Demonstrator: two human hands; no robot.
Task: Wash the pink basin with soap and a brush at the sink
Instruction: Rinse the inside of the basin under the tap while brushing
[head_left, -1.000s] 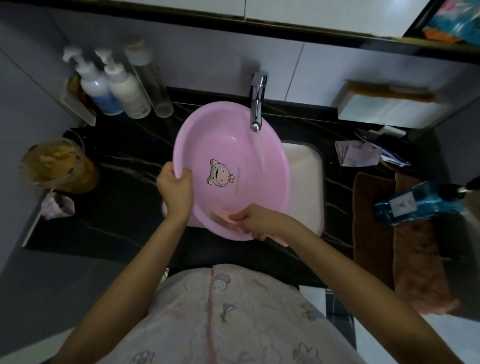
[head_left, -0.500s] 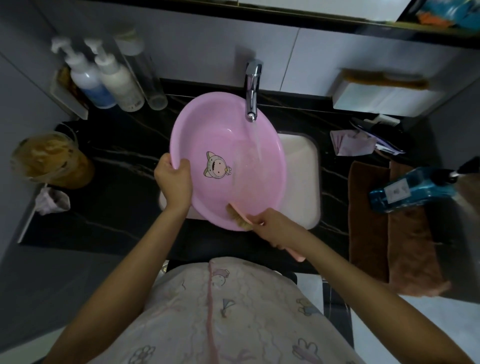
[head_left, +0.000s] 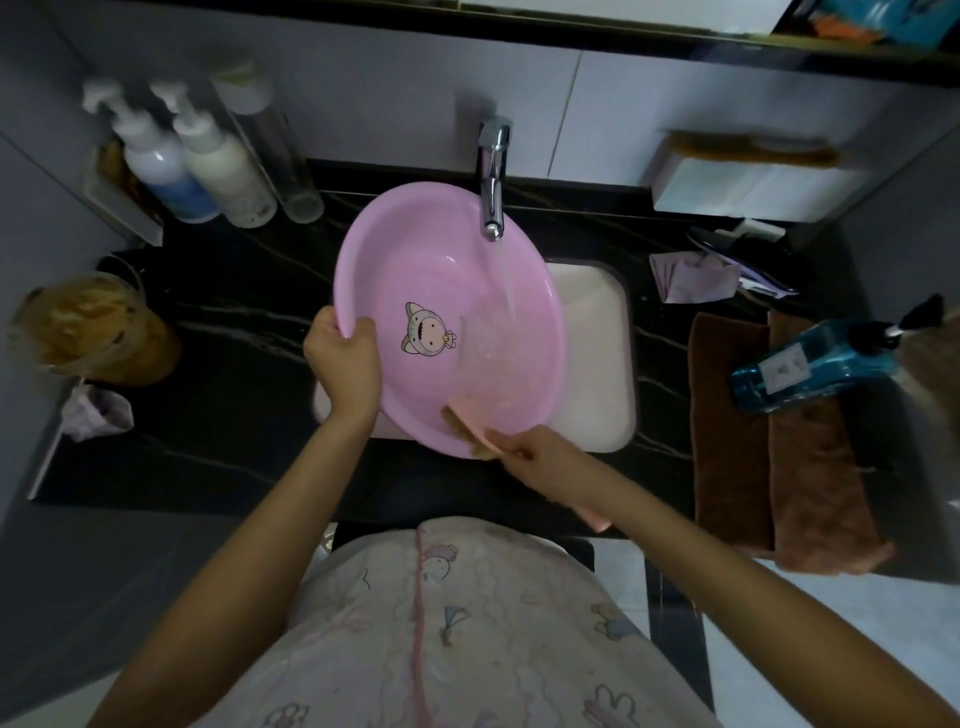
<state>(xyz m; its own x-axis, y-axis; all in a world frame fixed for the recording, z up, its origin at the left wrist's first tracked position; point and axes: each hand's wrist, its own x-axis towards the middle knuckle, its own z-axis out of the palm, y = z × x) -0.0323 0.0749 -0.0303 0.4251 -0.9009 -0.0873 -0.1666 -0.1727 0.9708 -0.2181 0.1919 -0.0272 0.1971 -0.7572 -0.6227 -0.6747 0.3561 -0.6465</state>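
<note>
The right hand (head_left: 540, 460) has drawn back from inside the pink basin (head_left: 431, 260) to its near rim over the past second, bringing the bristles of the brush (head_left: 467, 427) into sight. Far left of the sink (head_left: 597, 343), a plastic-covered tub (head_left: 88, 332) stands on the black counter (head_left: 234, 415). Two white pump bottles (head_left: 218, 166) and a clear bottle (head_left: 270, 150) line the wall left of and behind the sink. The left hand (head_left: 343, 358) grasps the basin's left rim, thumb inside and fingers curled behind it, holding the basin tilted over the left part of the sink with its inside facing the person. A cartoon sticker (head_left: 428, 332) shows on the basin's floor. Behind the sink, the tap (head_left: 493, 176) runs water onto the basin's inner right side. The right hand grips the brush's pink handle, fingers closed around it, with the brush head against the basin's near inner wall and the handle end poking out past the wrist. Right of the sink, brown towels (head_left: 727, 431) lie on the counter, a blue bottle (head_left: 815, 364) on its side across them.
</note>
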